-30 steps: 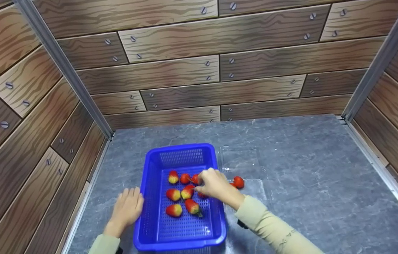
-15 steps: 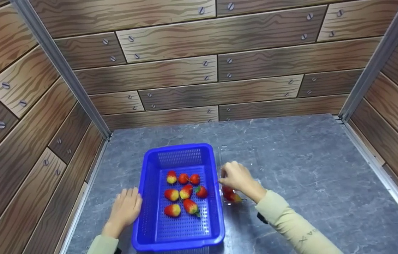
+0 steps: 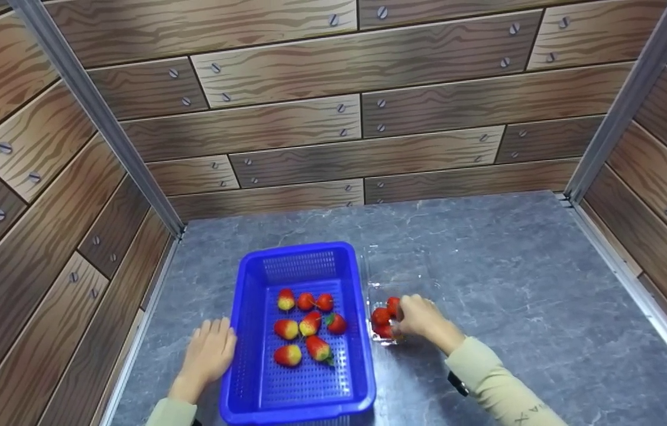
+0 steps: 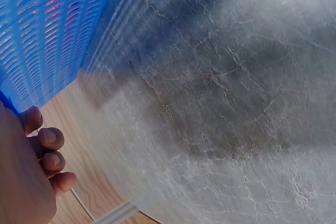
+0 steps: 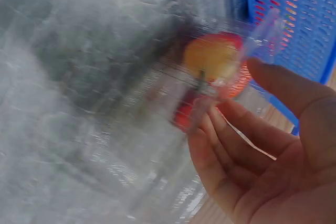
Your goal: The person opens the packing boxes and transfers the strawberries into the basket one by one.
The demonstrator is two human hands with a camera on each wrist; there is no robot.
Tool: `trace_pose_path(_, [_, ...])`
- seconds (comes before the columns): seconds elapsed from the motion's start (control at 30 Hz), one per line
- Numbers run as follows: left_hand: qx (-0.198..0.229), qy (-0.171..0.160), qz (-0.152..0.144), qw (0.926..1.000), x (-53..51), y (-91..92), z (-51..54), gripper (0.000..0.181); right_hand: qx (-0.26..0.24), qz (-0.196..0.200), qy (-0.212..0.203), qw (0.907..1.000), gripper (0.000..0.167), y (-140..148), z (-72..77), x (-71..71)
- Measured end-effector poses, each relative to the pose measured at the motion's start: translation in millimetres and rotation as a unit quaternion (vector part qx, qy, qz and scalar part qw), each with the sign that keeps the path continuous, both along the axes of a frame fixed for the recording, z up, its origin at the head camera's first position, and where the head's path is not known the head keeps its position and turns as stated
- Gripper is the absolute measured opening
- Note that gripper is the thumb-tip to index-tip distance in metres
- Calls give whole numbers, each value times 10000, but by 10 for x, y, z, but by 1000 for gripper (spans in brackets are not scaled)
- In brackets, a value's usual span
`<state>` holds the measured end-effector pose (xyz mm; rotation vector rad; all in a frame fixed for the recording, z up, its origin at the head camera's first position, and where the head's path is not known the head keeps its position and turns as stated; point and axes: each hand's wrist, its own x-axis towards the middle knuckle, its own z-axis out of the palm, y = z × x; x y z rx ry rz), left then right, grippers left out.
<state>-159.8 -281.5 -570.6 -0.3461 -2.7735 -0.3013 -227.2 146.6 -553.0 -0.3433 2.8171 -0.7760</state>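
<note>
My left hand (image 3: 206, 349) rests with extended fingers against the left wall of a blue perforated basket (image 3: 228, 367). Inside lie several red-and-yellow fruits (image 3: 287, 355), a pair of stemmed cherries (image 3: 306, 301) and a strawberry (image 3: 336, 323) with a green cap. To the right stands a clear plastic box (image 3: 395, 285) holding several red fruits (image 3: 381, 316). My right hand (image 3: 425, 319) is over this box, fingers bent down. In the right wrist view its thumb and fingers (image 5: 210, 150) stand apart at the box's edge, with a red-and-yellow fruit (image 5: 212, 59) just beyond; blur hides exact contact.
A grey marbled tabletop (image 3: 523, 266) lies under everything. Wood-patterned panels (image 3: 310, 71) enclose it at the back and sides, with metal rails (image 3: 605, 236) along the edges. The box's transparent lid (image 3: 398, 260) lies folded out toward the back.
My right hand has left the basket and moved right to the plastic box, uncovering the capped strawberry and cherries. My left hand has stayed against the basket.
</note>
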Motion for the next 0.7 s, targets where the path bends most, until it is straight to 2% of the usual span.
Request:
trace_pose_path(0.13, [33, -99, 27, 9999, -7, 2, 7, 21, -81, 133, -30, 9999, 24, 33, -88, -3])
trace_pose_path(0.3, [24, -144, 58, 9999, -10, 2, 8, 24, -238, 140, -157, 9995, 14, 51, -173, -22])
trace_pose_path(0.43, [20, -90, 41, 9999, -15, -2, 5, 24, -355, 57, -309, 9989, 16, 52, -241, -37])
trace_pose_path(0.7, [-15, 43, -6, 10000, -21, -8, 3, 21, -476, 51, -273, 9985, 26, 41, -285, -45])
